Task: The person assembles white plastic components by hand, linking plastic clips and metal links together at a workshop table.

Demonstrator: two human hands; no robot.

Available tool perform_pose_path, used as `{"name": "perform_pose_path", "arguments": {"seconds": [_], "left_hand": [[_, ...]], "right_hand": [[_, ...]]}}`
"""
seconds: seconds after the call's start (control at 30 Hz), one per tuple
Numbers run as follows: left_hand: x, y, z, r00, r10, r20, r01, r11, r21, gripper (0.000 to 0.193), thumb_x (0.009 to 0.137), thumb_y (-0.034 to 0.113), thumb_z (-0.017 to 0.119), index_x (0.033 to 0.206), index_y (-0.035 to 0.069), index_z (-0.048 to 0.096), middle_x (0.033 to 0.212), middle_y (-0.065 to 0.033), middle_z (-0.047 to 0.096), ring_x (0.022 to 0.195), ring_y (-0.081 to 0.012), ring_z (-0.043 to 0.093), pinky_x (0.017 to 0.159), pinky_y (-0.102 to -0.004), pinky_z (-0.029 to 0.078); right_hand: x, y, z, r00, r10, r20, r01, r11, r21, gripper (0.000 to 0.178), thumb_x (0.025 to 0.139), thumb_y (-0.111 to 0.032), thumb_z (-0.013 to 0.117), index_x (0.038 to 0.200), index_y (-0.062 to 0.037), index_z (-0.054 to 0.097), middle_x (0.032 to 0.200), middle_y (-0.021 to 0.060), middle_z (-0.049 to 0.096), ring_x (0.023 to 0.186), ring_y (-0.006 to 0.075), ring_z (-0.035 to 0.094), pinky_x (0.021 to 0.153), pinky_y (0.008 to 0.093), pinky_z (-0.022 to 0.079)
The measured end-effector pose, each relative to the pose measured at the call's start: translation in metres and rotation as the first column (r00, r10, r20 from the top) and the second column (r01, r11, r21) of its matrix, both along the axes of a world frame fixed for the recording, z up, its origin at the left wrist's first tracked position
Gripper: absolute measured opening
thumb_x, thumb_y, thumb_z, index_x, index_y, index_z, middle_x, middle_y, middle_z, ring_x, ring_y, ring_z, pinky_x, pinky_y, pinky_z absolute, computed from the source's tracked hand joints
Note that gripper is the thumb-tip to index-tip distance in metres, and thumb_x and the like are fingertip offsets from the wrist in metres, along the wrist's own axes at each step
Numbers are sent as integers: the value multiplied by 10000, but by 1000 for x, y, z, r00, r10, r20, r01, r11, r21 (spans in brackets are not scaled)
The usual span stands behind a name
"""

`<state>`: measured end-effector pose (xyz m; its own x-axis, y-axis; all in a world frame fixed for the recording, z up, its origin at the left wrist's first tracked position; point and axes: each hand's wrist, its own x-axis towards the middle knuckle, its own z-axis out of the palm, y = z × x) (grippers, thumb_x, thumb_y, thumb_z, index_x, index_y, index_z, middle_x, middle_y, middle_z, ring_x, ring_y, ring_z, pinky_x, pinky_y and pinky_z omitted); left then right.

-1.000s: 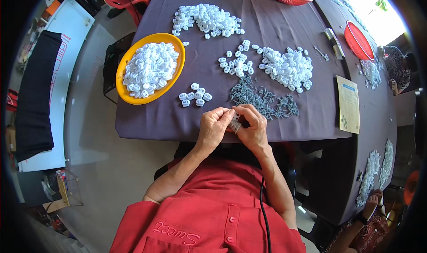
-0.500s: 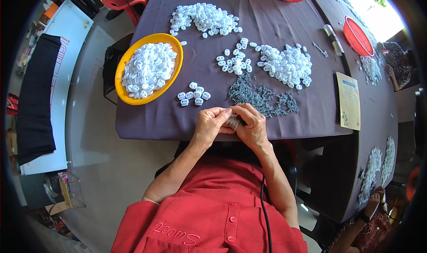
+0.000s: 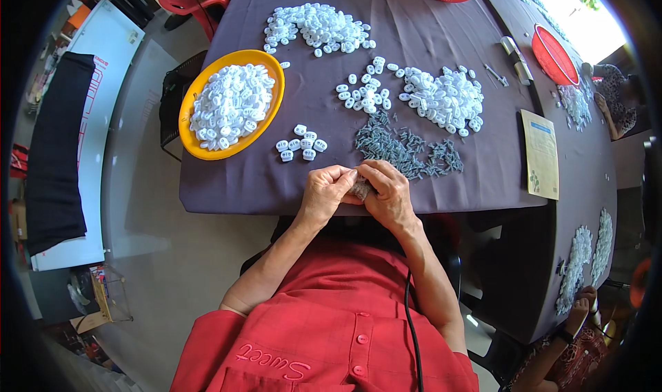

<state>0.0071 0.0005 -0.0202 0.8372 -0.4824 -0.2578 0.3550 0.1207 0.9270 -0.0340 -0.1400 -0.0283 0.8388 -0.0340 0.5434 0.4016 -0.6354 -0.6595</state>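
Observation:
At the table's near edge my left hand (image 3: pixel 328 193) and my right hand (image 3: pixel 390 195) meet, thumbs and fingertips pinched together. Between them is a small brownish-grey speckled piece (image 3: pixel 360 188), mostly covered by the fingers, so its kind does not show. Just beyond my right hand spreads a pile of small dark grey screw-like pieces (image 3: pixel 393 146). Several white plastic pieces with dark slots (image 3: pixel 301 144) lie in a small group beyond my left hand. Farther out are a loose cluster (image 3: pixel 363 97) and a heap (image 3: pixel 445 99) of white oval two-holed plastic pieces.
A yellow oval tray (image 3: pixel 191 148) heaped with white pieces stands at the left. Another white heap (image 3: pixel 321 28) lies farther back. On the right are a yellowish packet (image 3: pixel 542 154) and red baskets (image 3: pixel 554 55). Co-workers' hands (image 3: pixel 578 315) show at the far right.
My hands stay together at the same spot, with only a slight shift of the fingers. The piles and the tray have not visibly changed.

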Motion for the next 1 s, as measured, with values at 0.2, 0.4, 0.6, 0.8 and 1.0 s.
{"name": "perform_pose_path", "arguments": {"seconds": [0.2,0.4,0.6,0.8,1.0], "left_hand": [[2,4,-7,1000,3,-28,-4,1000,-27,206,905,145,542,894,-39,635,768,-71,635,670,-123,623,598,-274,568],[1,3,-6,998,15,-56,-17,999,-40,197,903,138,538,903,-33,635,797,-79,637,692,-131,629,600,-282,570],[2,1,-1,989,74,-128,-81,996,-48,188,897,142,541,908,-22,632,829,-95,644,717,-153,640,629,-302,577],[4,2,-6,989,72,-127,-81,995,-65,183,894,135,542,918,-28,622,850,-110,646,744,-176,649,643,-318,579],[4,0,-2,988,72,-133,-79,996,-51,185,895,132,539,923,-33,618,846,-107,643,746,-177,647,655,-320,578]], "right_hand": [[0,0,0,1000,0,7,0,999,-37,321,594,79,593,902,-9,591,892,133,617,801,298,610,694,364,506],[1,-1,0,1000,22,4,-22,999,-34,305,603,79,597,896,-6,593,886,136,616,772,305,615,674,359,509],[-7,2,4,989,-42,-141,60,990,127,371,648,64,658,1012,3,613,940,116,621,796,229,642,685,300,529],[-10,3,2,986,-48,-159,75,982,173,443,631,65,650,1062,-12,589,1033,131,594,874,283,617,731,336,521],[-10,2,3,989,-36,-145,60,984,166,452,622,87,620,1061,-15,588,1021,130,590,866,284,613,730,337,518]]}}
